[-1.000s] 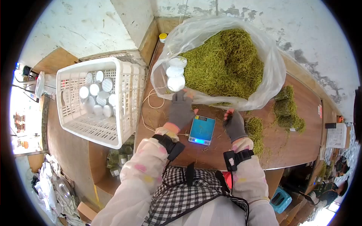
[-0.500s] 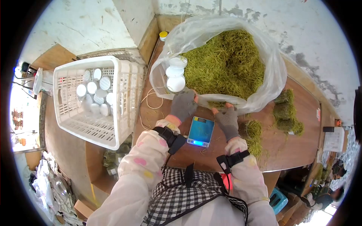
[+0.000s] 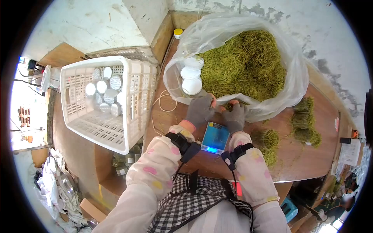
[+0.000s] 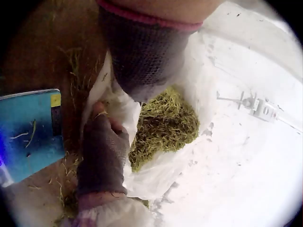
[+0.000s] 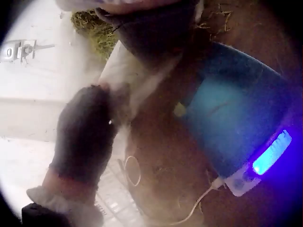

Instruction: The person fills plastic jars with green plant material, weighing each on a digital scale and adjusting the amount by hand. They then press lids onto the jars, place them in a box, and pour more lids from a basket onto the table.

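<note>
A clear plastic bag lies wide open on the table, heaped with dried green-yellow plant strands. My left hand, in a grey fingerless glove, pinches the bag's near edge below several white round lids. Close by on the same edge, my right hand holds the plastic between thumb and curled fingers; the left wrist view shows this right hand from the side. Just in front of the hands sits a blue-topped digital scale with its display lit and only loose strands on it.
A white plastic basket with several round-lidded containers stands at the left. Clumps of strands in clear containers lie to the right, with more further back. A pale cable crosses the table, and a yellow-lidded jar stands behind.
My right hand has moved from beside the scale up to the bag's near edge and inward, close to my left hand. Both hands now hold the plastic.
</note>
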Motion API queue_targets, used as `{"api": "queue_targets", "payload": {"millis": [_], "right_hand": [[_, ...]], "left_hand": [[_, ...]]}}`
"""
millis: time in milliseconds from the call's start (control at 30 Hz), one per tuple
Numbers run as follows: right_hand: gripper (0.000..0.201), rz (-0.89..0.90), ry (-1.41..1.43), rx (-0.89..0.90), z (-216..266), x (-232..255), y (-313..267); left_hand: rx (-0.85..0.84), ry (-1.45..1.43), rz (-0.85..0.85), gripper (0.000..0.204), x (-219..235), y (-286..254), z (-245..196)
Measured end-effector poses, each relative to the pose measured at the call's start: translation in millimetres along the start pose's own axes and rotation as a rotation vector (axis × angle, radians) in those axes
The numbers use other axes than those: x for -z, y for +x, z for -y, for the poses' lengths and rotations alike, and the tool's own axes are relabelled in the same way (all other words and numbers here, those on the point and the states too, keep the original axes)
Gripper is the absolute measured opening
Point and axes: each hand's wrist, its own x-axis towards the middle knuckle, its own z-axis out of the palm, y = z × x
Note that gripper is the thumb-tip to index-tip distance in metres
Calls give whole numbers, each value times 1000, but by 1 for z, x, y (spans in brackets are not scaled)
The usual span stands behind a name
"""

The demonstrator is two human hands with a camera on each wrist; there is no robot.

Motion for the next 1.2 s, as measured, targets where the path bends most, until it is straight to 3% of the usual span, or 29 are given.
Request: {"api": "queue_targets", "payload": {"millis": [67,167,233,367,433,467,533,667,733,767,833,867,933,1067,1133,1200], "right_hand": [[40,-14,-53,82,-11,-3,3],[26,-35,140,217,-21,7,1],[20,-46,135,387,-25,25,-6],[19,37,205,364,-47,52,-33],[19,94,-31,217,-64,52,-40],[19,93,-35,214,-68,52,-42],[19,135,-353,195,-75,53,-44],[21,76,-391,247,-39,56,-50],[24,311,-263,309,-14,46,-45],[24,310,-257,306,-3,35,-43],[22,291,-236,644,16,14,-37],[22,286,-235,638,23,5,-35],[20,275,-247,819,31,-10,-31],[22,287,-297,806,14,-5,-28],[25,414,-357,589,5,25,-28],[25,406,-671,440,0,49,-30]], "left_hand": [[16,1,4,16,1,0,-1],[82,-59,-111,16,-2,2,2],[92,-149,-178,16,0,7,11],[180,-234,-195,13,4,16,12],[162,-248,-259,13,4,20,11],[162,-253,-256,13,2,21,13],[169,-271,-241,18,1,23,17],[147,-351,-222,18,2,22,21],[121,-386,-236,17,7,22,13],[119,-381,-232,17,11,22,11],[80,-307,-154,17,14,21,9],[76,-307,-147,17,14,20,9],[-21,-249,-166,18,14,17,10],[84,-317,-153,18,17,12,9],[106,-347,-151,19,19,12,11],[108,-344,-164,19,14,12,16]]}}
